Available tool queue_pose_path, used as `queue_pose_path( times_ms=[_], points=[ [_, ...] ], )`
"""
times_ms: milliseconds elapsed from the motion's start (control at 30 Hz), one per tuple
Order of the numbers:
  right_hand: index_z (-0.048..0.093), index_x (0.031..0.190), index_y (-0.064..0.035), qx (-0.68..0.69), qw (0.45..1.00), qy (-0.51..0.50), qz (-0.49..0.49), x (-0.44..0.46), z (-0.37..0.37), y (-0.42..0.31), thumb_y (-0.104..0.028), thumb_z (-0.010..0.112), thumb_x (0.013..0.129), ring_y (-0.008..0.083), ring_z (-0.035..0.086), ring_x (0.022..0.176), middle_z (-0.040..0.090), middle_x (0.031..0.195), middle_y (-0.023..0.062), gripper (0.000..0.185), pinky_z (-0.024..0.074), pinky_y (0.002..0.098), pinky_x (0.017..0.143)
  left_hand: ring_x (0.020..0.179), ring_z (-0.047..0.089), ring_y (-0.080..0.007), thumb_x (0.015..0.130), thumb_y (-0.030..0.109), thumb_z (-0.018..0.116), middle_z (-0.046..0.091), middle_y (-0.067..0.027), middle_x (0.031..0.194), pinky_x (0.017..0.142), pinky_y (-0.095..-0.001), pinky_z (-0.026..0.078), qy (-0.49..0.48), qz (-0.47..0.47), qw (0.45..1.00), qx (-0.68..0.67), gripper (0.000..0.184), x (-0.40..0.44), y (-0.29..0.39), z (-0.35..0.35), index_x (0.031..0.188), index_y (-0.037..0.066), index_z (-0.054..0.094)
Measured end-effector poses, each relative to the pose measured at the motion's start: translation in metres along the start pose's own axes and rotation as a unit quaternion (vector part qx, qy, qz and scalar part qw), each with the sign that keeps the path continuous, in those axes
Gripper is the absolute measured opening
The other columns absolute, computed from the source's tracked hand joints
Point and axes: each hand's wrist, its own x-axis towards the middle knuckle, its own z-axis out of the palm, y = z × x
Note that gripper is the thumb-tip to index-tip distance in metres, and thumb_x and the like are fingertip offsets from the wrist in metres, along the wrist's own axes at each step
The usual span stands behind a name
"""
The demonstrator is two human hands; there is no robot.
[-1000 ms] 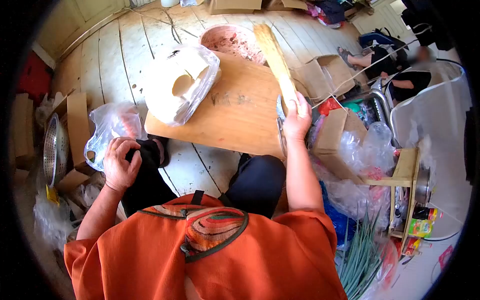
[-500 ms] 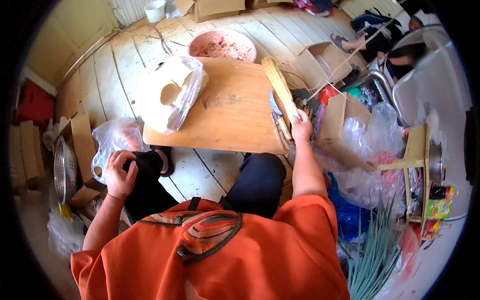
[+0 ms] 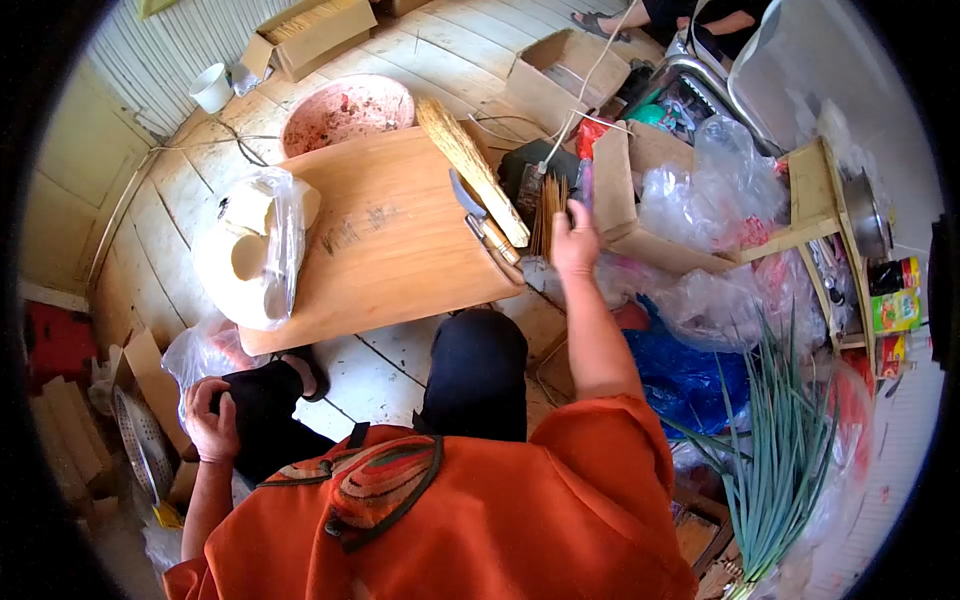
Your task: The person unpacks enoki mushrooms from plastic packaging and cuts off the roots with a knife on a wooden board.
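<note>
My right hand (image 3: 575,242) is off the board's right side, its thumb and forefinger apart, beside a cluster of thin brown sticks (image 3: 549,213). Whether the fingertips touch the sticks I cannot tell. A long bundle of thin yellowish sticks (image 3: 472,170) lies along the right edge of the wooden board (image 3: 390,240). Next to it are a curved-blade knife (image 3: 466,193) and a second wooden-handled tool (image 3: 490,237). Pale blocks in a clear plastic bag (image 3: 250,245) sit on the board's left end. My left hand (image 3: 212,420) rests on my left knee with bent fingers, holding nothing visible.
A pink basin (image 3: 345,112) stands beyond the board. Cardboard boxes (image 3: 565,75), plastic bags (image 3: 690,195) and a wooden shelf (image 3: 810,195) crowd the right. Green onions (image 3: 780,440) lie at lower right. A metal colander (image 3: 140,440) leans at left. Another person's foot (image 3: 600,24) shows at the top.
My right hand has let go of the yellowish bundle, which now lies on the board, and has moved right toward the brown sticks. The view has turned right. My left hand stays on the knee.
</note>
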Motion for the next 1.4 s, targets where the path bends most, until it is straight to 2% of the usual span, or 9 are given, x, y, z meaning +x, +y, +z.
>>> queue_pose_path(
  times_ms=[233, 633, 700, 833, 1033, 1100, 1133, 1333, 1400],
  points=[
    [0.062, 0.112, -0.0066, -0.167, 0.981, 0.074, 0.063, 0.067, -0.107, 0.069, -0.028, 0.059, 0.084, 0.037, 0.058, 0.102, 0.062, 0.111, 0.0187, 0.035, 0.0454, 0.0439, 0.091, 0.091, 0.056, -0.0295, 0.079, 0.012, 0.055, 0.061, -0.012, 0.093, 0.086, -0.0371, 0.044, -0.009, -0.023, 1.0, 0.016, 0.013, 0.002, -0.012, 0.001, 0.085, 0.002, 0.061],
    [0.064, 0.11, -0.0019, -0.318, 0.916, -0.182, 0.163, 0.138, -0.119, 0.125, -0.031, 0.057, 0.085, 0.0381, 0.058, 0.107, 0.062, 0.114, 0.0228, 0.039, 0.0456, 0.0441, 0.093, 0.088, 0.056, -0.0293, 0.075, 0.009, 0.055, 0.061, -0.0116, 0.088, 0.084, -0.0379, 0.044, -0.015, -0.045, 0.996, 0.077, 0.009, 0.024, 0.014, 0.013, 0.08, 0.004, 0.06],
    [0.064, 0.109, -0.0003, -0.393, 0.86, -0.251, 0.209, 0.151, -0.114, 0.124, -0.028, 0.058, 0.084, 0.0401, 0.058, 0.107, 0.061, 0.117, 0.0229, 0.038, 0.0463, 0.045, 0.092, 0.087, 0.056, -0.0296, 0.075, 0.01, 0.055, 0.061, -0.0119, 0.088, 0.083, -0.0379, 0.044, -0.018, -0.049, 0.995, 0.081, 0.009, 0.03, 0.02, 0.016, 0.08, 0.004, 0.06],
    [0.065, 0.107, 0.0, -0.429, 0.838, -0.271, 0.199, 0.168, -0.093, 0.131, -0.025, 0.06, 0.082, 0.0412, 0.06, 0.101, 0.06, 0.118, 0.0231, 0.036, 0.0479, 0.0459, 0.089, 0.087, 0.056, -0.0295, 0.073, 0.01, 0.056, 0.061, -0.0119, 0.088, 0.083, -0.0381, 0.044, -0.028, -0.053, 0.993, 0.102, 0.009, 0.038, 0.028, 0.023, 0.079, 0.003, 0.059],
    [0.066, 0.106, 0.001, -0.45, 0.748, -0.485, 0.058, 0.186, -0.063, 0.233, -0.024, 0.057, 0.085, 0.0408, 0.063, 0.093, 0.061, 0.118, 0.0236, 0.034, 0.0495, 0.0481, 0.082, 0.088, 0.055, -0.0298, 0.074, 0.009, 0.057, 0.059, -0.0125, 0.088, 0.085, -0.039, 0.044, -0.05, -0.08, 0.988, 0.12, 0.01, 0.044, 0.031, 0.028, 0.082, 0.003, 0.058],
    [0.062, 0.115, 0.0036, -0.148, 0.835, -0.341, 0.406, 0.184, -0.062, 0.199, -0.027, 0.051, 0.09, 0.0395, 0.061, 0.098, 0.06, 0.121, 0.0217, 0.041, 0.047, 0.0474, 0.084, 0.088, 0.055, -0.0299, 0.073, 0.008, 0.056, 0.059, -0.0124, 0.089, 0.085, -0.0387, 0.044, -0.049, -0.084, 0.987, 0.129, 0.01, 0.045, 0.032, 0.029, 0.081, 0.004, 0.058],
    [0.055, 0.125, 0.0056, -0.202, 0.833, -0.389, 0.337, 0.185, -0.056, 0.22, -0.029, 0.045, 0.093, 0.0367, 0.056, 0.109, 0.055, 0.128, 0.021, 0.048, 0.0427, 0.0449, 0.091, 0.088, 0.055, -0.0299, 0.073, 0.008, 0.056, 0.059, -0.0124, 0.089, 0.085, -0.0387, 0.044, -0.048, -0.087, 0.986, 0.131, 0.01, 0.046, 0.034, 0.03, 0.081, 0.004, 0.058],
    [0.064, 0.093, -0.0027, -0.094, 0.89, -0.21, 0.392, 0.19, -0.03, 0.322, -0.031, 0.052, 0.088, 0.0216, 0.047, 0.056, 0.055, 0.072, 0.008, 0.031, 0.0359, 0.0388, 0.049, 0.087, 0.057, -0.029, 0.071, 0.006, 0.056, 0.06, -0.0113, 0.088, 0.083, -0.0383, 0.046, -0.04, -0.087, 0.986, 0.136, 0.01, 0.052, 0.047, 0.033, 0.08, 0.005, 0.059],
    [0.064, 0.086, -0.004, -0.07, 0.893, -0.198, 0.398, 0.191, -0.041, 0.293, -0.03, 0.055, 0.087, 0.019, 0.046, 0.047, 0.055, 0.063, 0.0061, 0.028, 0.0352, 0.0373, 0.042, 0.086, 0.057, -0.0291, 0.071, 0.006, 0.057, 0.06, -0.0112, 0.087, 0.083, -0.0386, 0.046, -0.035, -0.088, 0.986, 0.138, 0.01, 0.052, 0.048, 0.035, 0.08, 0.005, 0.059]
  ],
)
